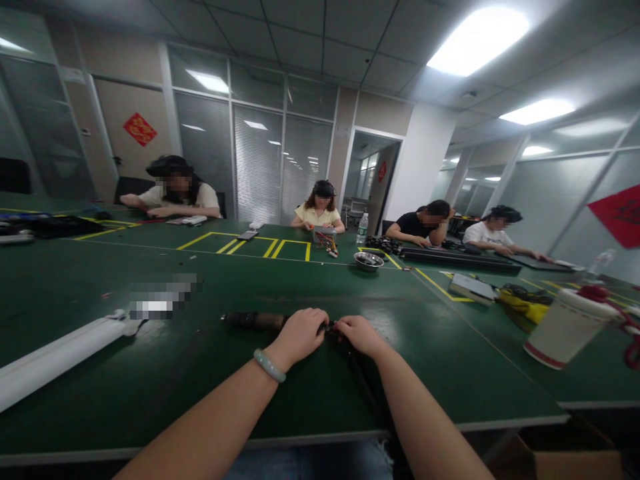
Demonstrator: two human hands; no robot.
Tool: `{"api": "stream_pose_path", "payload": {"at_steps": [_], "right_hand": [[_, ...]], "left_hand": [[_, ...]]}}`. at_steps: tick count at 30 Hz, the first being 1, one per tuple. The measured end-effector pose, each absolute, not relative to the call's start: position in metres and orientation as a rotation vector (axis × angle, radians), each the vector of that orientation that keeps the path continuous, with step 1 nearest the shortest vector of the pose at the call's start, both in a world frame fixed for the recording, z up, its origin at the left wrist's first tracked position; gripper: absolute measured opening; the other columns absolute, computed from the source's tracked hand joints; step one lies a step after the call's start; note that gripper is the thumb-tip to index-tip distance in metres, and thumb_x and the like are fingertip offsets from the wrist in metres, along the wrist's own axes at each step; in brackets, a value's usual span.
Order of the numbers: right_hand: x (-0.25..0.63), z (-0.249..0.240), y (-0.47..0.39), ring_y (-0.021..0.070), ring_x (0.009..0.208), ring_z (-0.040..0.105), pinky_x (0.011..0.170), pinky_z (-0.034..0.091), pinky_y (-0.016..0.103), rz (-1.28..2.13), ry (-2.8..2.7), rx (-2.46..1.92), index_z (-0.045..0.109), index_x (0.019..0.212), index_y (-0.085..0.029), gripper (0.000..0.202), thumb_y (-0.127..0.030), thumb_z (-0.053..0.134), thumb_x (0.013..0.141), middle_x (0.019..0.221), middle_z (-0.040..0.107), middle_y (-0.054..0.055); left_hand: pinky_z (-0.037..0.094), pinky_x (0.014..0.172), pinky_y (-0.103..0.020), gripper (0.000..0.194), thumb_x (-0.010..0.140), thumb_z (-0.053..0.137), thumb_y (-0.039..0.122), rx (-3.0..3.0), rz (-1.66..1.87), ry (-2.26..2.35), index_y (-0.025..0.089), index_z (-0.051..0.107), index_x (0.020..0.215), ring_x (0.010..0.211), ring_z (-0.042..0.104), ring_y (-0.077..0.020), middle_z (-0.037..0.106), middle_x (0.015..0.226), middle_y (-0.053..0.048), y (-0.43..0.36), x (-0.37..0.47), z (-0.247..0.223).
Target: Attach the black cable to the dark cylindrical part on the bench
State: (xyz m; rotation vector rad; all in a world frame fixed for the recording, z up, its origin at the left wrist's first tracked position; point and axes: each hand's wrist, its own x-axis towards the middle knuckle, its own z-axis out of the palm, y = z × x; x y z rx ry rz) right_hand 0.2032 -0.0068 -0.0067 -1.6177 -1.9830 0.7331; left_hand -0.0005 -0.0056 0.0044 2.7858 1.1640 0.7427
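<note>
A long, dark cylindrical power tool (257, 321) with a brownish middle and a small metal tip, much like an electric screwdriver, lies across the green table in front of me. My left hand (304, 331) is closed over its right-hand end, which the fingers hide. Close beside it, my right hand (357, 335) pinches the black cable (361, 373) where it meets the tool. From there the cable runs down toward the table's front edge, partly behind my right forearm. A small dark joint shows between the fingertips of both hands.
A long white object (65, 357) lies at left. To the right stand a white cup (565, 330), a box (473, 288) and a yellow bag (523, 307). A metal bowl (369, 261) and bottle (362, 229) sit farther back. Several people sit across the table.
</note>
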Motion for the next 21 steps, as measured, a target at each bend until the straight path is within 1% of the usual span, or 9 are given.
{"api": "stream_pose_path", "payload": {"at_steps": [10, 13, 17, 21], "right_hand": [[0.203, -0.011, -0.004, 0.0139, 0.063, 0.059, 0.058, 0.038, 0.023, 0.766, -1.910, -1.617, 0.071, 0.080, -0.017, 0.036, -0.039, 0.044, 0.090, 0.071, 0.069, 0.003], [0.205, -0.011, 0.001, 0.0146, 0.063, 0.059, 0.059, 0.038, 0.024, 0.645, -1.789, -1.654, 0.071, 0.079, -0.017, 0.039, -0.039, 0.041, 0.090, 0.069, 0.068, 0.003], [0.218, -0.009, 0.007, 0.0180, 0.073, 0.062, 0.063, 0.039, 0.025, 0.456, -1.506, -1.666, 0.071, 0.088, -0.017, 0.042, -0.041, 0.037, 0.090, 0.075, 0.069, 0.005], [0.227, -0.009, 0.009, 0.0201, 0.079, 0.062, 0.067, 0.041, 0.026, 0.409, -1.411, -1.634, 0.069, 0.090, -0.017, 0.033, -0.039, 0.046, 0.083, 0.082, 0.070, 0.006]], "left_hand": [[0.043, 0.083, -0.032, 0.012, 0.086, 0.053, 0.016, 2.806, 0.730, 1.179, 0.021, 0.058, 0.095, 0.092, 0.058, -0.0179, 0.062, 0.098, -0.002, -0.004, -0.001, 0.002], [0.043, 0.082, -0.032, 0.012, 0.085, 0.054, 0.016, 2.805, 0.735, 1.178, 0.021, 0.058, 0.095, 0.091, 0.058, -0.0182, 0.063, 0.096, -0.002, -0.004, 0.000, 0.003], [0.042, 0.083, -0.033, 0.013, 0.083, 0.054, 0.015, 2.799, 0.751, 1.168, 0.021, 0.058, 0.094, 0.091, 0.058, -0.0190, 0.063, 0.096, -0.002, -0.004, 0.000, 0.004], [0.043, 0.083, -0.032, 0.012, 0.084, 0.054, 0.016, 2.793, 0.754, 1.171, 0.021, 0.058, 0.095, 0.092, 0.058, -0.0187, 0.063, 0.098, -0.002, -0.004, 0.000, 0.003]]}}
